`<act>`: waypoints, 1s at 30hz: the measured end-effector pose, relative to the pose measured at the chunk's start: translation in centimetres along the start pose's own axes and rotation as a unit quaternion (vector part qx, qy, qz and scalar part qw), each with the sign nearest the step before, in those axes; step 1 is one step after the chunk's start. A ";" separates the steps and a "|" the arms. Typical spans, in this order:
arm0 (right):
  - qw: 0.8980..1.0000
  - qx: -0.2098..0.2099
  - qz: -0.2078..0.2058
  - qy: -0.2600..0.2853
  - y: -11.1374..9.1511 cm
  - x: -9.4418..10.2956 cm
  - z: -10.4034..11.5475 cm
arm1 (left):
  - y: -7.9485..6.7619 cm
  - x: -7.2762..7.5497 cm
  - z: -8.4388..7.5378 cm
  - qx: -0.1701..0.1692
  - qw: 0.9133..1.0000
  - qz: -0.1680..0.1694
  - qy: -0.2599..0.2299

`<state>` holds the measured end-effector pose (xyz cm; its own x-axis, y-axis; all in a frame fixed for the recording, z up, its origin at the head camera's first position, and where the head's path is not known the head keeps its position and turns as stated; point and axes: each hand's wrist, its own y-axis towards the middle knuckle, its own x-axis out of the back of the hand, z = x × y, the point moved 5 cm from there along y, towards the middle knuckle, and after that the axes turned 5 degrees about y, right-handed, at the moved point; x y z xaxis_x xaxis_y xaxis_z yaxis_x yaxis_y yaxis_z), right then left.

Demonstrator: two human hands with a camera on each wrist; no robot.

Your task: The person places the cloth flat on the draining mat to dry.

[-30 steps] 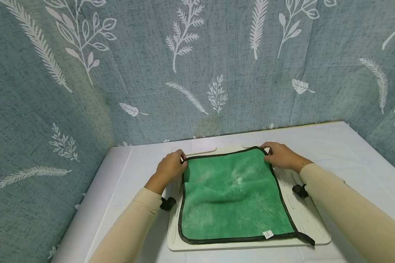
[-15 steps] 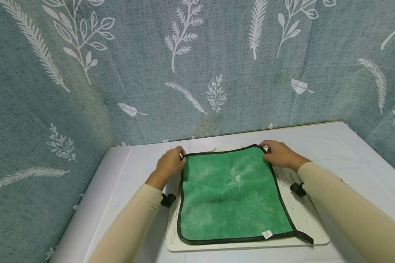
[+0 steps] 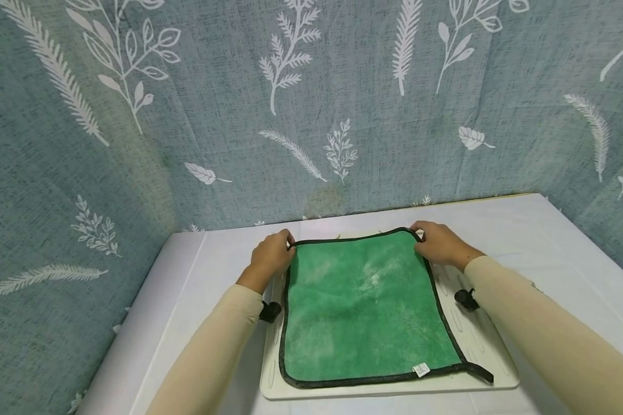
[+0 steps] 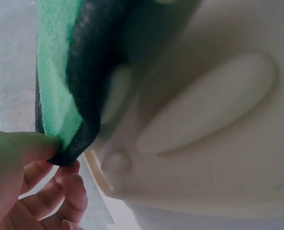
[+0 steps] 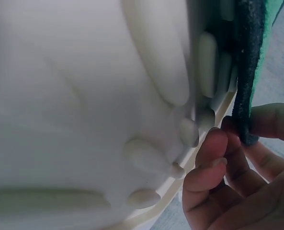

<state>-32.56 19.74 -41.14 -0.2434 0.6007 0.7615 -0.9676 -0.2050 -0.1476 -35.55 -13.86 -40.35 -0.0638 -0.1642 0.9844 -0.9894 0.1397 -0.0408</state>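
A square green towel (image 3: 363, 311) with black edging is spread over a cream board (image 3: 498, 351) with raised oval ribs. My left hand (image 3: 271, 253) pinches the towel's far left corner between thumb and fingers. At the far right corner my right hand (image 3: 441, 243) does the same. In the left wrist view the pinched corner of the towel (image 4: 60, 115) stands raised over the ribbed surface. The right wrist view shows the towel's black edge (image 5: 249, 72) held up beside the board (image 5: 94, 110). A white tag (image 3: 421, 369) and a black loop (image 3: 479, 372) lie along the near edge.
A white cloth covers the table (image 3: 524, 230) under the board. Behind and to the left hangs a blue-grey curtain (image 3: 213, 104) with white leaf prints. Black wrist straps (image 3: 466, 300) sit by both sleeves.
The fold across the towel's middle has flattened out. Its far edge has moved slightly up and away, with both hands keeping their pinch on the corners.
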 end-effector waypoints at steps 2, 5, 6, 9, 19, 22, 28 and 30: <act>1.000 -0.001 -0.001 -0.006 0.0 0.0 0.0 | 0.2 -0.1 0.0 0.000 1.000 0.001 0.005; 1.000 0.002 0.000 -0.014 0.0 0.0 0.1 | 0.3 -0.3 0.0 0.003 1.000 0.004 0.010; 1.000 0.003 0.000 -0.016 0.0 0.0 0.1 | 0.3 -0.4 -0.1 0.004 1.000 0.004 0.011; 1.000 0.003 0.000 -0.019 0.0 0.0 0.2 | 0.3 -0.4 -0.1 0.003 1.000 0.004 0.012; 1.000 0.002 0.006 -0.022 0.2 -0.1 0.0 | 0.4 -0.6 0.0 0.009 1.000 0.002 0.019; 1.000 0.007 0.007 -0.022 0.2 0.0 0.0 | 0.4 -0.7 0.1 0.009 1.000 -0.002 0.015; 1.000 0.018 0.006 -0.010 -0.3 0.3 -0.3 | 0.4 -0.8 0.2 -0.006 1.000 -0.020 0.010; 1.000 0.026 -0.002 -0.014 -0.8 0.5 -0.3 | 0.2 -0.4 0.2 -0.013 0.999 -0.044 0.013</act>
<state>-31.93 20.40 -40.84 -0.2372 0.5805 0.7789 -0.9635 -0.2432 -0.1122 -35.74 -13.98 -40.78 0.0280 -0.1512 0.9881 -0.9873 0.1506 0.0510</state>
